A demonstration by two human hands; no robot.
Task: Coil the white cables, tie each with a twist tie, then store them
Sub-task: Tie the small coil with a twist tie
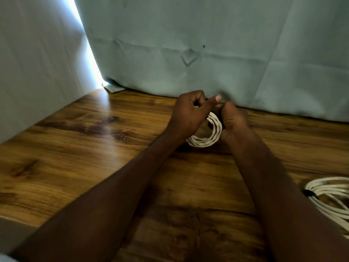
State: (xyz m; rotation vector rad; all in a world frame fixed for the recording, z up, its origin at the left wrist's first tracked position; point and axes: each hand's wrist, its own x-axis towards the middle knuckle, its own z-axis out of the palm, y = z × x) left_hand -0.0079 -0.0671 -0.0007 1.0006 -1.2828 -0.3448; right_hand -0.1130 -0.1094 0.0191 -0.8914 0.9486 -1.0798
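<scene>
Both hands are working together at the far middle of the wooden floor [79,152], close to the line where the blue-grey sheet [207,44] hangs down to meet it. The left hand [187,114] is curling its fingers inward with the thumb stretched across toward the other hand; it is gripping the top of the small white coil [205,137]. The right hand [233,120] is closing round the same top section from the opposite side, fingers bent, knuckles toward the camera. What lies between the fingertips is blurred and hidden, so whether a twist tie is being pinched there cannot be told.

The coil is hanging below and between the two hands, its ring facing the camera, its lower arc lying at or just above the boards; contact cannot be confirmed. The bundled strands at the top are running across from one hand to the other, so any wrap would have to go round that crossing, at right angles to the strands. Both hands are equally near; neither is free.

Judged from this, the tying step on this coil is in progress and not yet shown complete.

A second white coil [332,195] is lying flat at the right edge of the floor, well apart from the hands, with a dark band [309,193] round its near-left side, apparently already tied. A bright slit of light is showing at the far left corner.
</scene>
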